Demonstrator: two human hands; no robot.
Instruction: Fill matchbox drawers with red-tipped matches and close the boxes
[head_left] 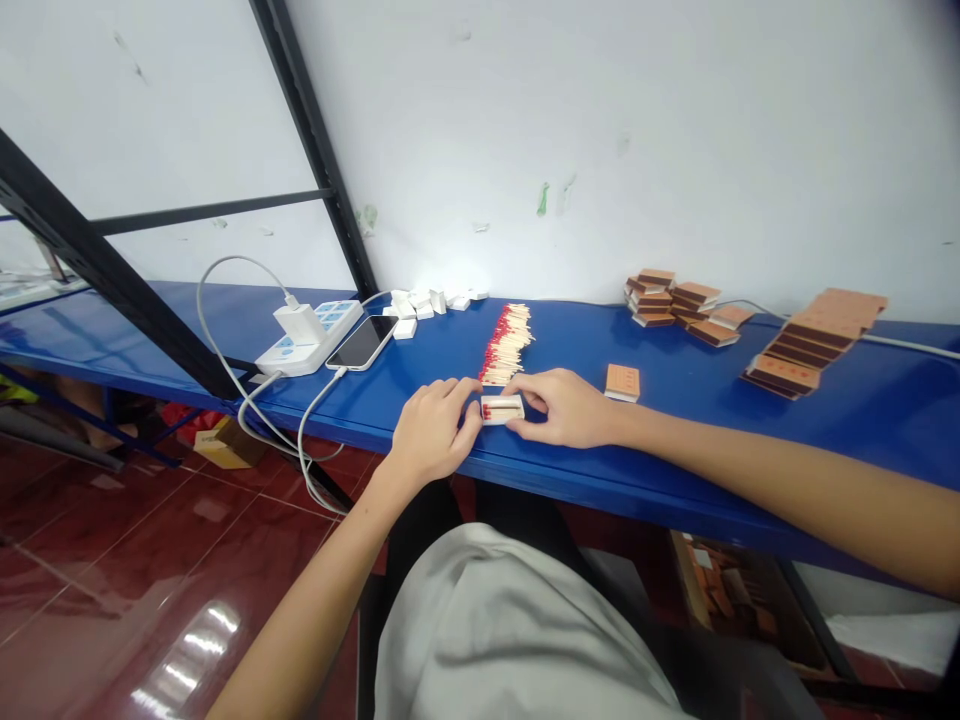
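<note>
A small white matchbox tray [499, 422] lies near the front edge of the blue table, with a few red-headed matches [499, 409] in it. My left hand [435, 430] holds the tray's left end, its thumb and index finger against it. At the right end, the thumb and fingers of my right hand [564, 408] pinch the tray. Just behind it, a long heap of loose matches [508, 345] stretches toward the wall, red heads mostly to the left. One orange matchbox [622, 382] lies to the right of my right hand.
Left of the match heap are several white trays [427, 304], a phone [363, 342] and a power strip [300, 350] with hanging white cables. Stacked matchboxes [671, 302] and a leaning row of matchbox sleeves [814, 340] stand to the right. A black metal post [319, 140] rises behind.
</note>
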